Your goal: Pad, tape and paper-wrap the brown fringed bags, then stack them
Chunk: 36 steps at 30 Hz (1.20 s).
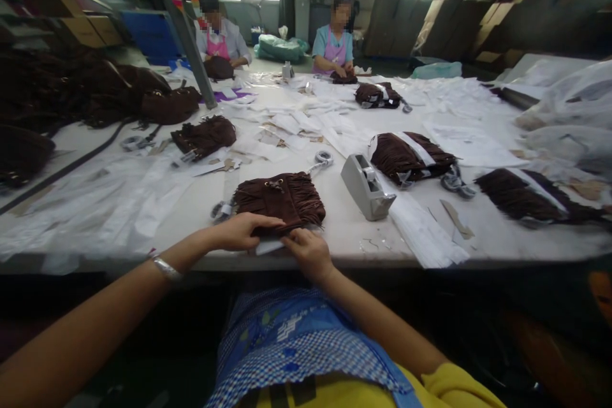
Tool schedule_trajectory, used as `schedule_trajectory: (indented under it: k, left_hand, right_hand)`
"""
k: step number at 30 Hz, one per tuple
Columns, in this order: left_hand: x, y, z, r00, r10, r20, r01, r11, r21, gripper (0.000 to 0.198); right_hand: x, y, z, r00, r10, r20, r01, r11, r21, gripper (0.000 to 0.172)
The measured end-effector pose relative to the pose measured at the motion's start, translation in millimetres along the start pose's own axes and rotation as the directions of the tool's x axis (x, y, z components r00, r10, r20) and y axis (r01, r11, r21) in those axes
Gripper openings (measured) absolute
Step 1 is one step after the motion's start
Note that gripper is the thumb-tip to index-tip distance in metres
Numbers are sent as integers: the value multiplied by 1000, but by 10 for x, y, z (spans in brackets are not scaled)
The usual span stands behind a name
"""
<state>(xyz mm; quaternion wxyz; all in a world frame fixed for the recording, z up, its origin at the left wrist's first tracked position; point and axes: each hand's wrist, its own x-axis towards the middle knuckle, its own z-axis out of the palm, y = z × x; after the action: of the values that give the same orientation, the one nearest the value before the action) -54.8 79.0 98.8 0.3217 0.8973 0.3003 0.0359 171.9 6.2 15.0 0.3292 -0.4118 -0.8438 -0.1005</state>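
Observation:
A brown fringed suede bag point(282, 199) lies near the front edge of the white table point(344, 229). My left hand point(241, 231) rests flat on the bag's near edge, fingers stretched out over a strip of white paper point(268, 246). My right hand point(310, 253) pinches that paper against the bottom of the bag, fingers curled. A silver bracelet point(166, 267) sits on my left wrist.
A grey tape dispenser point(366, 186) stands right of the bag. More fringed bags point(408, 157) with white paper bands lie to the right, others point(204, 136) at the left and a dark pile point(71, 95) far left. White sheets cover the table. Two people work at the far end.

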Motion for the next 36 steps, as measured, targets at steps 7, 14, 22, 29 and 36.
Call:
schedule_trajectory:
  k: [7,14,22,29,36]
  left_hand:
    - [-89,147,544,952,-30,-304,93,977,194,57]
    - [-80,167,685,908,-44,-416,135,972,191,53]
    - [-97,5,840,904,64,-423,92,937,337,48]
    - [-80,-23,958,855,123,-504,87,924,373,41]
    - [-102,-49,905,863,67,-501,83,959,272,49]
  right_hand:
    - [-160,54,-42,998,57,29,-58,997,42,12]
    - [-156,56,-121,997,79,15,-80,996,44,13]
    - [-99,55,-71,976,182,122,-204,956,209,13]
    - [-167,372,-213,874,485,23,-461,815,352,21]
    - [-72,472,-173,658,692,298,-733,496,466,27]
